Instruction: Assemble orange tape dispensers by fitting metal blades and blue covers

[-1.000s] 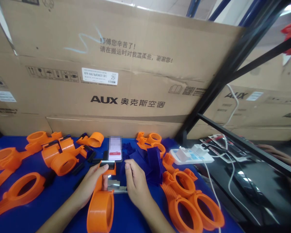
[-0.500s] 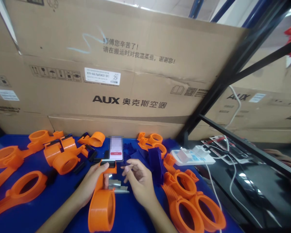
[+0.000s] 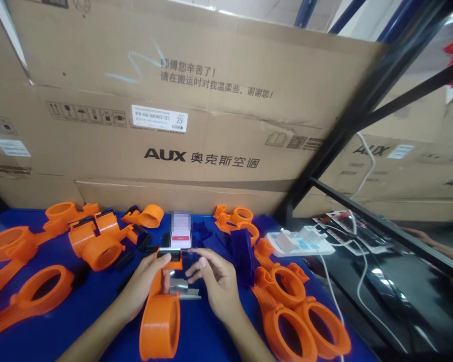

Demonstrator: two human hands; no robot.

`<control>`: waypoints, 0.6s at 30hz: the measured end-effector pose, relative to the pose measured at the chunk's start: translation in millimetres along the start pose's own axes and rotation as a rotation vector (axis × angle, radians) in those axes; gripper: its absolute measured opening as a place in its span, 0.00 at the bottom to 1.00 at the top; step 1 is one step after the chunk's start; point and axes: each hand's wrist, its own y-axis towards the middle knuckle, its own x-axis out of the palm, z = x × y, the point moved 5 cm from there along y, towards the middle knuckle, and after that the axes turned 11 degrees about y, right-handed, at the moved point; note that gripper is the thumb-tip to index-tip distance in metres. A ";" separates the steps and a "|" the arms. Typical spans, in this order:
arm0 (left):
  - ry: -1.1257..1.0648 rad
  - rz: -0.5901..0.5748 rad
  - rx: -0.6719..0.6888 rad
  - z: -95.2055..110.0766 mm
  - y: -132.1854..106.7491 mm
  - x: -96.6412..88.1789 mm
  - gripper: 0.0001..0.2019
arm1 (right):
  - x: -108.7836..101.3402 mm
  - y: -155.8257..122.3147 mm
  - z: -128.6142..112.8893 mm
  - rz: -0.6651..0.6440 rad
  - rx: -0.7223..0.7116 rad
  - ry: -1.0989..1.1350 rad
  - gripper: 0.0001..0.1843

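Note:
My left hand (image 3: 140, 285) is closed round the neck of an orange plastic tape dispenser (image 3: 159, 327), its thumb on the black piece at the head. A toothed pale edge runs along the top of that black piece. The dispenser's round drum faces down toward me. My right hand (image 3: 221, 286) hovers just right of the head, index finger stretched toward it, thumb and other fingers apart, holding nothing I can see. Below the head, between both hands, flat metal strips (image 3: 190, 294) lie on the blue surface (image 3: 204, 337).
More orange dispensers (image 3: 102, 251) are piled on the left, with orange dispenser bodies (image 3: 287, 327) on the right. Behind my hands lies a phone (image 3: 180, 239); dark blue pieces (image 3: 243, 256) lie right of it. A white power strip (image 3: 298, 244) trails cables. Cardboard boxes (image 3: 211, 125) stand behind.
My right index finger has straightened and reached left to the dispenser's head. The dispenser in my left hand has shifted only very slightly.

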 end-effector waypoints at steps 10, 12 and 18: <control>0.038 -0.007 0.002 -6.7 3.2 -2.4 0.17 | 0.8 -2.2 3.5 -0.002 -0.110 -0.076 0.09; 0.050 -0.006 0.002 -7.3 3.9 -2.9 0.17 | 0.6 -2.6 0.9 -0.010 -0.139 -0.129 0.09; 0.073 -0.007 0.008 -6.8 2.4 -3.0 0.18 | -0.3 -5.2 -5.7 0.019 -0.269 -0.338 0.09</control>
